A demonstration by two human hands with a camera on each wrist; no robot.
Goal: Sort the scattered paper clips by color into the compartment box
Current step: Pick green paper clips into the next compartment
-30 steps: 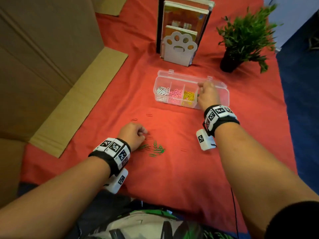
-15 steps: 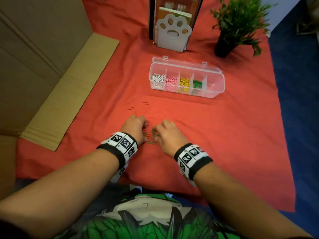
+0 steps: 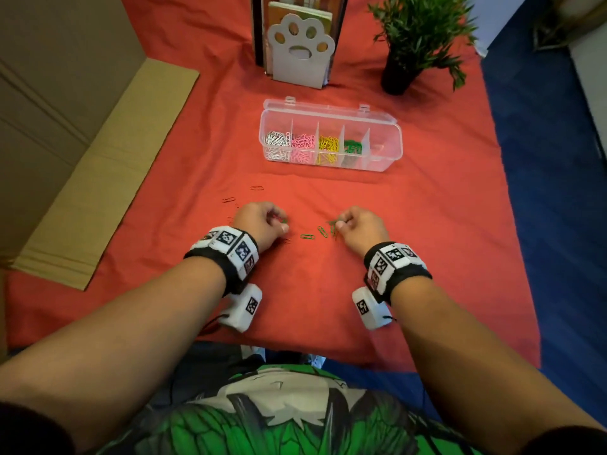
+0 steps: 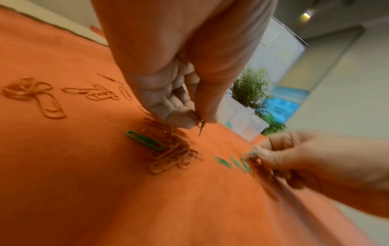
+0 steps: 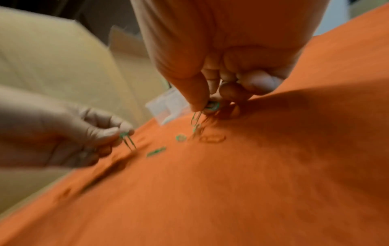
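The clear compartment box [image 3: 395, 131] stands in the middle of the red cloth and holds white, pink, yellow and green clips in separate sections. My left hand [image 3: 283, 223] pinches a green clip [image 5: 126, 139] just above a pile of red clips [image 4: 172, 149]. Beside that pile lies one green clip [image 4: 145, 140]. My right hand [image 3: 338, 225] pinches a few green clips [image 5: 211, 106] over the cloth. Between the hands lie loose green clips [image 3: 307, 237]. More red clips [image 3: 257, 188] lie beyond the left hand.
A big cardboard box [image 3: 65, 126] fills the left side. A paw-shaped bookend with books [image 3: 300, 50] and a potted plant [image 3: 414, 34] stand behind the compartment box. Blue floor [image 3: 558, 192] shows past the cloth's right edge.
My right hand came back from the compartment box to the green clips, took some up and drew to the right. The left hand stayed at the pile.
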